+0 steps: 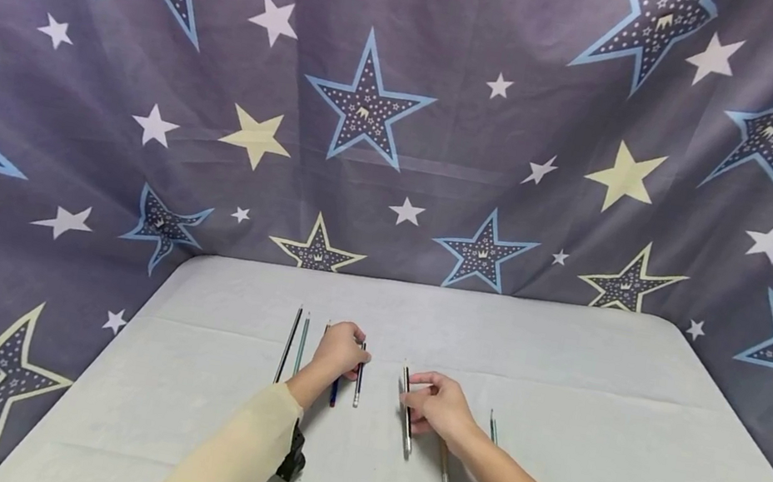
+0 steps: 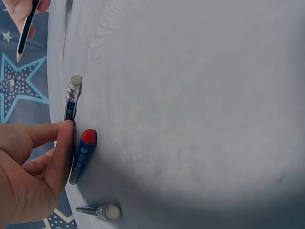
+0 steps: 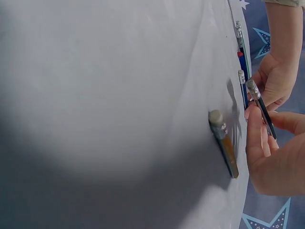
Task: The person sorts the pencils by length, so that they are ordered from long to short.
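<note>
My left hand (image 1: 341,349) pinches a dark blue pencil (image 1: 358,387) with a white eraser end, which lies close to the tabletop and points away from me. Just left of it, partly under that hand, is a blue pencil with a red end (image 2: 85,155). To the right, my right hand (image 1: 439,406) holds a black pencil (image 1: 406,423) between thumb and fingers, raised over the cloth, its eraser end towards me. Below the right hand, a brown pencil (image 1: 444,465) with an eraser lies on the table. A teal pencil (image 1: 494,427) is partly hidden behind the right forearm.
On the left, a black pencil (image 1: 289,344) and another teal pencil (image 1: 302,341) lie side by side, partly covered by the left arm. The table (image 1: 566,354) has a white cloth. Behind it hangs a star-patterned curtain (image 1: 432,147).
</note>
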The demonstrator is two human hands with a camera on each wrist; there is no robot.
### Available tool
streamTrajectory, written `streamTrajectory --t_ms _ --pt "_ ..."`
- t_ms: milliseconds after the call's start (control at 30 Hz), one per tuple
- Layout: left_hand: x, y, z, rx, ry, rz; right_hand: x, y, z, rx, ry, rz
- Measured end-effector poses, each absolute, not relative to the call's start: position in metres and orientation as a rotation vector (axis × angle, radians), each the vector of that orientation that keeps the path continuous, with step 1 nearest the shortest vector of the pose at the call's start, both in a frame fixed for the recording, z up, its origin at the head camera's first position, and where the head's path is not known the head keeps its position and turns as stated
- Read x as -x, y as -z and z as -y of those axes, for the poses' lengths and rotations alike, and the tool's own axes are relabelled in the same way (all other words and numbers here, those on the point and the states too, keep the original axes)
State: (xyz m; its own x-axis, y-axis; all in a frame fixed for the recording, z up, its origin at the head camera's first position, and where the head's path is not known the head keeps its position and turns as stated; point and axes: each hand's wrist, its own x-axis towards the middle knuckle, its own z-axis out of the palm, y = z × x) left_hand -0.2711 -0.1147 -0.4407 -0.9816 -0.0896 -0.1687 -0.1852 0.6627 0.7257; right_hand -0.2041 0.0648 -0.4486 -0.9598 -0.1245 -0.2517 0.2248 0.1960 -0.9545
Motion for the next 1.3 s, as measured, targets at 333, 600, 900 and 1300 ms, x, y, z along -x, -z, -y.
streamTrajectory --t_ms 333,600,900,1300 --pt "0.272 0.443 0.116 0.251 -1.204 -2.777 0.215 0.439 -0.06 -0.082 1.801 -2.24" --pt "0.273 0.444 0.116 0.256 -1.203 -2.776 0.224 0.438 -0.056 -0.103 1.79 -2.263" --pt "0.273 0.44 0.115 0.238 -1.183 -2.791 0.231 0.441 -0.053 -0.105 1.799 -2.265" --pt "0.276 0.444 0.114 0.251 -1.176 -2.772 0.238 0.447 -0.049 -0.132 1.808 -2.24"
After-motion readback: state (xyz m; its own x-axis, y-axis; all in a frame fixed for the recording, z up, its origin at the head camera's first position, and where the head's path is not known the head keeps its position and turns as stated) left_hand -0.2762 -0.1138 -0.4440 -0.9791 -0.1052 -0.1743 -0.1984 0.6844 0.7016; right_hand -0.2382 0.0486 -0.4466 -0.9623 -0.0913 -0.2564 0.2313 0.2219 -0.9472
